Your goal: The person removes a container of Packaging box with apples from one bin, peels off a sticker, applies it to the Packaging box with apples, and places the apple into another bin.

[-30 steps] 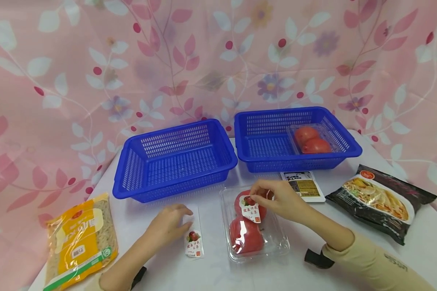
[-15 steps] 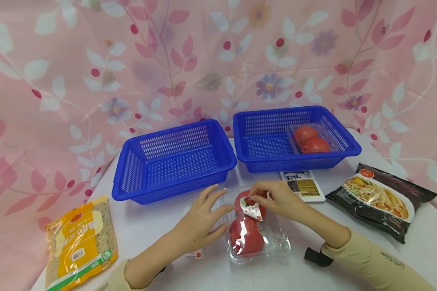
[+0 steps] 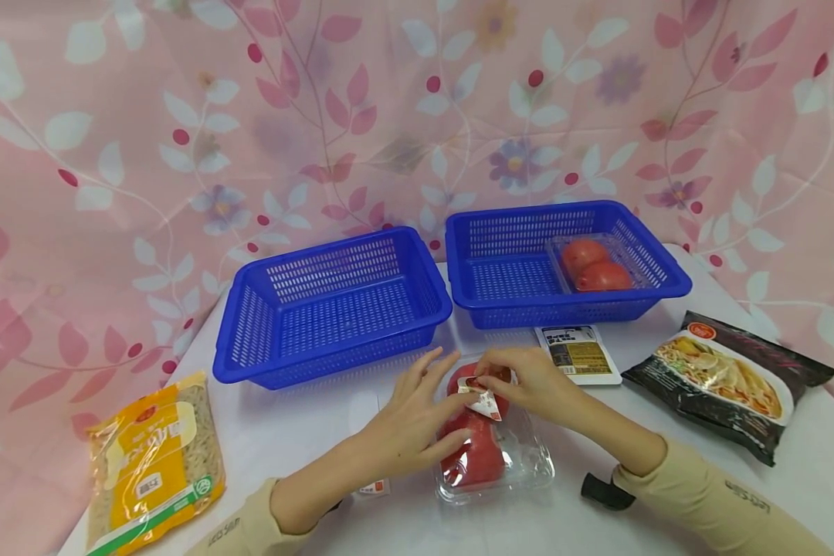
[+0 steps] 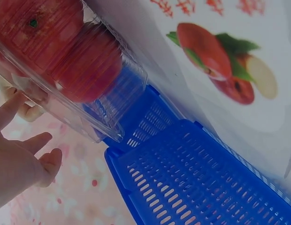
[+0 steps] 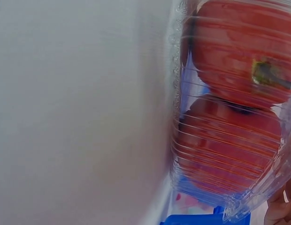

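Observation:
A clear plastic box (image 3: 531, 463) lies on the table in the head view, with two red fruits (image 3: 478, 455) inside. My right hand (image 3: 538, 382) pinches the upper end of a white printed sticker (image 3: 486, 405) over the far fruit. Spread fingers of my left hand (image 3: 406, 428) reach across the box's left side, the fingertips at the sticker's edge; whether they touch it is unclear. In the left wrist view that hand (image 4: 23, 154) appears beside the box's wall (image 4: 65, 110). A second white label sheet (image 3: 373, 488) lies mostly hidden beneath my left forearm; its apple picture (image 4: 213, 61) shows close up.
Two blue baskets (image 3: 333, 367) stand at the back; the right basket (image 3: 563, 315) holds another clear box (image 3: 628, 251) of red fruits. To the right lie a white-edged flat pack (image 3: 580, 357) and a black noodle bag (image 3: 730, 386). A yellow bag (image 3: 154, 463) lies at left.
My left hand has left the label sheet and moved right, over the box to the sticker. The right hand stays in place, while the sticker's lower end has tilted and folded somewhat.

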A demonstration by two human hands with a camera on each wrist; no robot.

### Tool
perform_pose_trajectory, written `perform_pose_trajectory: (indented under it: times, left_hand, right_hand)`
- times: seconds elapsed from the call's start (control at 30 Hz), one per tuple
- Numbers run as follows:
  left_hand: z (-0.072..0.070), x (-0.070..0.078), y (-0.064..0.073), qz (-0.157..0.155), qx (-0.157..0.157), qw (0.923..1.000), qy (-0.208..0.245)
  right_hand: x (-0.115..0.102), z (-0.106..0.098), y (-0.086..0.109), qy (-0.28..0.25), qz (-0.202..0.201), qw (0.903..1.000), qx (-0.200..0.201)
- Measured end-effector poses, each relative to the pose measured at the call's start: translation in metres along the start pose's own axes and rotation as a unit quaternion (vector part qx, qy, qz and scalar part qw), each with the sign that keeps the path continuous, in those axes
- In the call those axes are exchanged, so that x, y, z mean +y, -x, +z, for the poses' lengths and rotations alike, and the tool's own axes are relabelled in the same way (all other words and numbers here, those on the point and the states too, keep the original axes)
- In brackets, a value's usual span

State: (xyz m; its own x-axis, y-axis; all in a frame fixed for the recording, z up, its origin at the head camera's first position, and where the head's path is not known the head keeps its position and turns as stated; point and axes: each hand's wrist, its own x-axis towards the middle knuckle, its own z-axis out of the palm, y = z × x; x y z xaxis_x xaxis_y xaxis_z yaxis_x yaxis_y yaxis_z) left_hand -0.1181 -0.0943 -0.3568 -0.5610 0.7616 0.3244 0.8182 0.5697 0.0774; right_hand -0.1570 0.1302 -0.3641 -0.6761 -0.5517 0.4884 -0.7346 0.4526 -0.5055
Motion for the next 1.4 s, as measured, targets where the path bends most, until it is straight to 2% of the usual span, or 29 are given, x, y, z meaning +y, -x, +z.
perform_pose_trajectory:
  times: [0.33, 0.47, 0.63, 0.8, 1.07, 1.2, 1.3, 1.4]
  left_hand:
    - [-0.002, 0.009, 0.008, 0.036, 0.022, 0.999, -0.011]
    - [-0.002, 0.012, 0.013, 0.034, 0.01, 0.9993, -0.01]
    - [-0.003, 0.015, 0.02, 0.004, -0.042, 0.9991, 0.007]
    - [-0.005, 0.016, 0.023, -0.037, -0.094, 0.9939, 0.044]
    - [-0.003, 0.015, 0.023, -0.085, -0.138, 0.9835, 0.081]
    - [-0.001, 0.016, 0.023, -0.104, -0.146, 0.9769, 0.116]
    - [0.002, 0.017, 0.023, -0.11, -0.148, 0.9722, 0.145]
    - [0.004, 0.018, 0.022, -0.103, -0.14, 0.9709, 0.164]
  right_hand:
    - [-0.007, -0.003, 0.0, 0.057, 0.031, 0.9979, -0.009]
    - [-0.007, -0.003, 0.002, 0.06, 0.009, 0.9982, -0.001]
    - [-0.007, -0.004, 0.006, 0.081, -0.011, 0.9967, -0.004]
    - [-0.01, -0.008, 0.009, 0.109, 0.026, 0.9929, -0.04]
    - [-0.018, -0.012, 0.017, 0.175, 0.048, 0.9797, -0.085]
    - [-0.026, -0.015, 0.022, 0.162, 0.098, 0.9735, -0.128]
    - [-0.032, -0.016, 0.026, 0.12, 0.144, 0.9682, -0.165]
    - [-0.038, -0.014, 0.029, 0.082, 0.16, 0.9661, -0.185]
